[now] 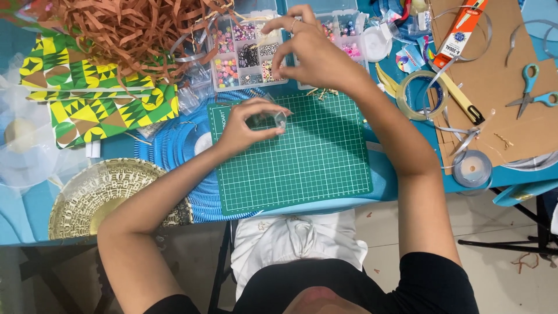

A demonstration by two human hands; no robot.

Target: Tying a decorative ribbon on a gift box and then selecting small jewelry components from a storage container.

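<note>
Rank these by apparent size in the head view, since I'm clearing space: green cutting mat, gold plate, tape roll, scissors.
1. Cutting mat
2. Gold plate
3. Scissors and tape roll: look alike, so left unranked.

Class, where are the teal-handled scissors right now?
In the head view, the teal-handled scissors lie at the far right on the brown cardboard sheet, beyond the clear tape roll.

Two bare forearms reach forward. The left hand (pixel 247 125) curls with fingertips pinched together; the right hand (pixel 308 52) stretches farther ahead, fingers bent downward.
</note>
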